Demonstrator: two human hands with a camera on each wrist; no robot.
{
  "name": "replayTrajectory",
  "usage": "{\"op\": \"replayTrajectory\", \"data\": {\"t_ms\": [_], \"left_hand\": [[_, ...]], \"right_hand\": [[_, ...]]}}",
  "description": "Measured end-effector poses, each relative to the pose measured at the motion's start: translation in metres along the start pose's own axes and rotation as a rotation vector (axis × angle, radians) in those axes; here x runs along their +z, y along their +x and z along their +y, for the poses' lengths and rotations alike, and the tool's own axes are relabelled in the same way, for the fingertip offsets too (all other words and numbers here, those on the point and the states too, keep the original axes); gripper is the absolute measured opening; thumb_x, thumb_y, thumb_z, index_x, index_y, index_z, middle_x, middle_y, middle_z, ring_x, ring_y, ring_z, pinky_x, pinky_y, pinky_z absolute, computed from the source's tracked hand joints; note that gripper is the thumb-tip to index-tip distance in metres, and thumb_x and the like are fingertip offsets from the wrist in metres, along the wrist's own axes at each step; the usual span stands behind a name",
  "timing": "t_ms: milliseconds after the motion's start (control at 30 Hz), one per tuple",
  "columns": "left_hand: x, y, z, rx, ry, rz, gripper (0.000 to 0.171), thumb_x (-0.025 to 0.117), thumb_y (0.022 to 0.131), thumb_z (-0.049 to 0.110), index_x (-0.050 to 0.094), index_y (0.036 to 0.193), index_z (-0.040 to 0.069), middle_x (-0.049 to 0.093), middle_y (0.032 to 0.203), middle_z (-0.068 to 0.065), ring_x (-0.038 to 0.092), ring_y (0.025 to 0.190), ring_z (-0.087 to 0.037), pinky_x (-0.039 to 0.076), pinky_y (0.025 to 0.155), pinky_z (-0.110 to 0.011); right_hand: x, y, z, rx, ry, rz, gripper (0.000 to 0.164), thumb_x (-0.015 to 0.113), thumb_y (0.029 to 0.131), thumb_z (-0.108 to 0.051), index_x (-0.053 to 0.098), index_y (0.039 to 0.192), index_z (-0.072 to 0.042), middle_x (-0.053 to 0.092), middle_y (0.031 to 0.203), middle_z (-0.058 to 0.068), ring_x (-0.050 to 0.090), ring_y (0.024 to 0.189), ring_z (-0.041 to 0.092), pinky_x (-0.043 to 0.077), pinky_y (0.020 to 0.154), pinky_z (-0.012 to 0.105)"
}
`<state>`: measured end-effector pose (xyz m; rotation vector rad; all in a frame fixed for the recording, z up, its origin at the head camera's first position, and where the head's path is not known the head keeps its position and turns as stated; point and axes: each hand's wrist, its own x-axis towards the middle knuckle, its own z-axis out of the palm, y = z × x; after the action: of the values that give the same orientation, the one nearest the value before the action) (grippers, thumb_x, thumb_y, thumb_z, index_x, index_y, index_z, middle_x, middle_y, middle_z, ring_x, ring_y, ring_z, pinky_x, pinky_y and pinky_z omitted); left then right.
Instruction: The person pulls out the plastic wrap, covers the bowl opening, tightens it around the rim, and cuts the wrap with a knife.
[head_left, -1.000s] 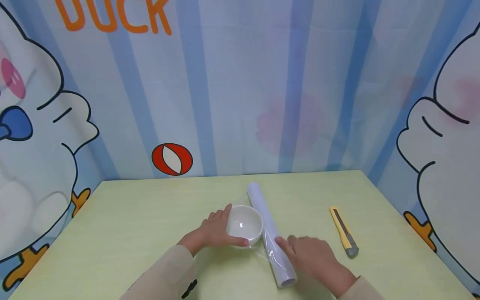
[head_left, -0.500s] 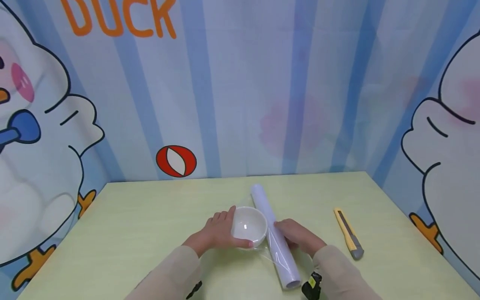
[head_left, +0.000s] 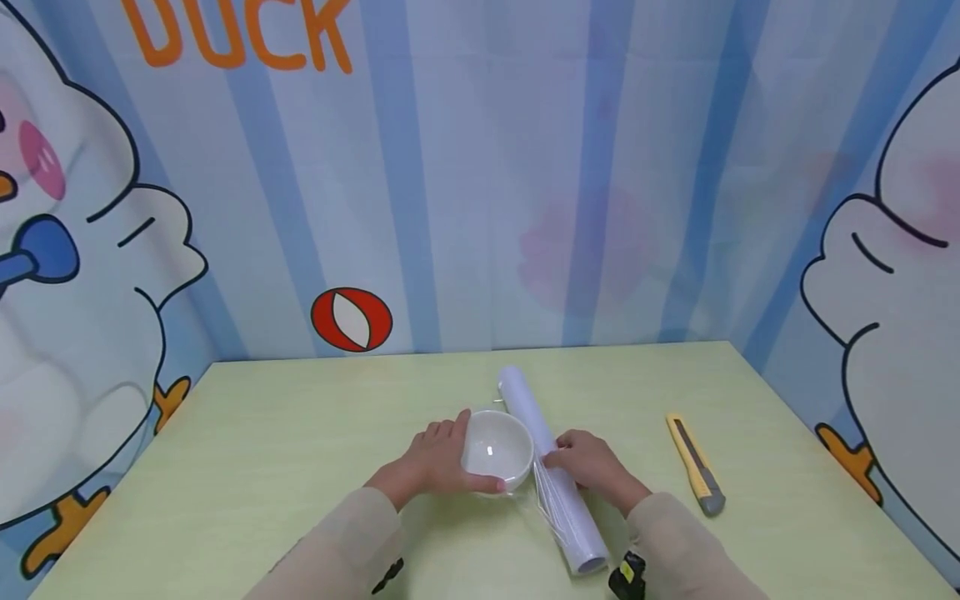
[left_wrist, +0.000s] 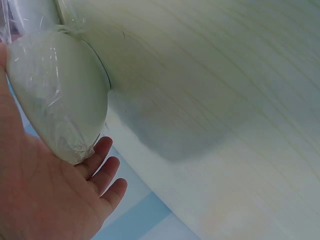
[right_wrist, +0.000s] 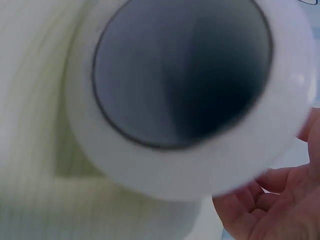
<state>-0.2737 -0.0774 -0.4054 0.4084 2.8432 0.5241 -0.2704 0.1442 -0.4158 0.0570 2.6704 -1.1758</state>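
My left hand (head_left: 435, 458) grips a white bowl (head_left: 495, 452), its thumb along the near side and its fingers on the left and far side. In the left wrist view, clear plastic wrap (left_wrist: 50, 95) clings to the bowl, which is tilted. Against the bowl's right side lies a long roll of plastic wrap (head_left: 581, 533), slanting towards me. At the middle of the roll my right hand (head_left: 594, 465) pinches the wrap, and creases fan down from its fingertips. The roll's hollow end (right_wrist: 170, 172) fills much of the right wrist view, the curled fingers behind it partly hidden.
A yellow utility knife (head_left: 693, 462) with a grey end lies right of the right hand. The pale table (head_left: 300, 433) ends at a striped curtain (head_left: 487, 208) printed with duck figures.
The right hand has moved from the roll's near right side to its middle and taken hold of the wrap, which now shows bunched creases. The left hand has kept its grip on the bowl.
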Motion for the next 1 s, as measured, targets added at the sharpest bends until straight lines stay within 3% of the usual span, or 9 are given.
{"op": "replayTrajectory", "data": {"t_ms": [167,233,433,667,833,933,1000], "left_hand": [[-0.002,0.0,0.001,0.003,-0.007,-0.006,0.115,0.067,0.062,0.07,0.017,0.145,0.008,0.042,0.133,-0.013,0.037,0.121,-0.03,0.029,0.106,-0.051],[-0.004,-0.001,0.001,0.007,-0.008,-0.008,0.115,0.067,0.062,0.069,0.017,0.145,0.008,0.042,0.134,-0.013,0.037,0.121,-0.03,0.027,0.107,-0.051],[-0.008,-0.005,0.003,0.003,-0.011,-0.015,0.114,0.067,0.063,0.069,0.018,0.145,0.007,0.043,0.134,-0.014,0.037,0.122,-0.03,0.027,0.107,-0.05],[-0.009,-0.004,0.001,-0.01,-0.024,-0.03,0.114,0.068,0.062,0.068,0.019,0.145,0.007,0.043,0.134,-0.014,0.038,0.122,-0.03,0.028,0.107,-0.051],[-0.008,-0.002,0.0,0.007,-0.035,-0.033,0.113,0.069,0.063,0.067,0.02,0.144,0.006,0.044,0.134,-0.014,0.038,0.123,-0.032,0.027,0.107,-0.052],[-0.008,-0.002,0.0,0.014,-0.036,-0.041,0.113,0.068,0.063,0.068,0.018,0.145,0.006,0.041,0.137,-0.014,0.035,0.128,-0.034,0.025,0.108,-0.052],[-0.008,-0.002,0.0,0.015,-0.039,-0.044,0.114,0.067,0.063,0.068,0.018,0.145,0.005,0.041,0.138,-0.015,0.034,0.128,-0.035,0.025,0.108,-0.052]], "right_hand": [[-0.002,-0.004,-0.001,-0.051,-0.209,0.091,0.045,0.065,0.079,-0.029,0.058,0.109,0.003,0.063,0.098,0.013,0.058,0.078,0.019,0.05,0.064,0.033],[-0.003,-0.004,-0.001,-0.049,-0.239,0.091,0.046,0.065,0.08,-0.031,0.057,0.109,0.003,0.063,0.096,0.013,0.058,0.076,0.019,0.05,0.064,0.033],[-0.006,-0.008,0.005,-0.042,-0.135,-0.003,0.055,0.06,0.086,-0.034,0.049,0.118,0.01,0.06,0.101,0.017,0.058,0.08,0.02,0.053,0.064,0.035],[-0.006,-0.014,0.011,-0.01,0.015,-0.106,0.047,0.043,0.096,-0.035,0.055,0.117,0.005,0.06,0.093,0.012,0.058,0.078,0.018,0.052,0.063,0.033],[-0.007,-0.01,0.014,0.022,0.048,-0.08,0.034,0.037,0.098,-0.027,0.056,0.087,-0.001,0.05,0.072,0.005,0.046,0.062,0.015,0.044,0.056,0.027],[-0.006,-0.007,0.015,0.029,0.029,-0.071,0.031,0.042,0.096,-0.03,0.053,0.078,-0.006,0.04,0.063,0.002,0.037,0.055,0.013,0.037,0.052,0.024],[-0.006,-0.006,0.014,0.029,0.013,-0.071,0.032,0.045,0.094,-0.033,0.055,0.079,-0.007,0.041,0.063,0.001,0.038,0.055,0.013,0.036,0.052,0.024]]}}
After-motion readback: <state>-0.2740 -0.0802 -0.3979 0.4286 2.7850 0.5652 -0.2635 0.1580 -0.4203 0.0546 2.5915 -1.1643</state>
